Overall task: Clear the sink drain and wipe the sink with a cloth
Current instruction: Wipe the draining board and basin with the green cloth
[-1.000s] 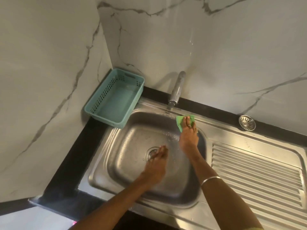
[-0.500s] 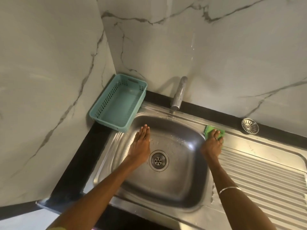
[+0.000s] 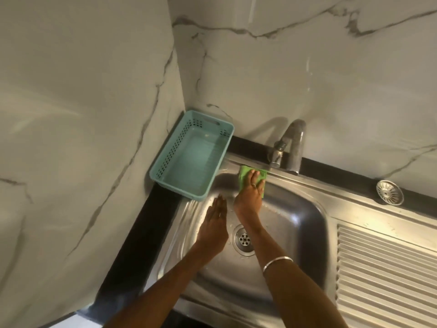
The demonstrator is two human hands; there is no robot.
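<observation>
The right hand (image 3: 249, 195) presses a green cloth (image 3: 246, 175) flat against the far wall of the sink (image 3: 307, 209), its fingers straight and spread over the fabric, a ring on one of them. The cloth lies at the basin's upper rim, at about eleven o'clock from the drain (image 3: 244, 240), just below the tap (image 3: 289, 147). A thin metal bangle (image 3: 276, 262) circles the right wrist, which crosses over the drain's right edge.

The left hand (image 3: 214, 227) lies open on the basin's left slope, at about nine o'clock from the drain, fingers straight and close together, holding nothing. Its fingertips point towards twelve o'clock and stop just beside the right hand.

A teal plastic basket (image 3: 189, 159) sits in the corner of the counter, at ten o'clock from the basin, its near end overlapping the sink's rim. A round metal strainer (image 3: 389, 192) rests on the ledge at two o'clock, well apart from the drain. The ribbed draining board (image 3: 387, 268) stretches at three o'clock. Marble-patterned walls (image 3: 82, 114) stand behind and to the left.
</observation>
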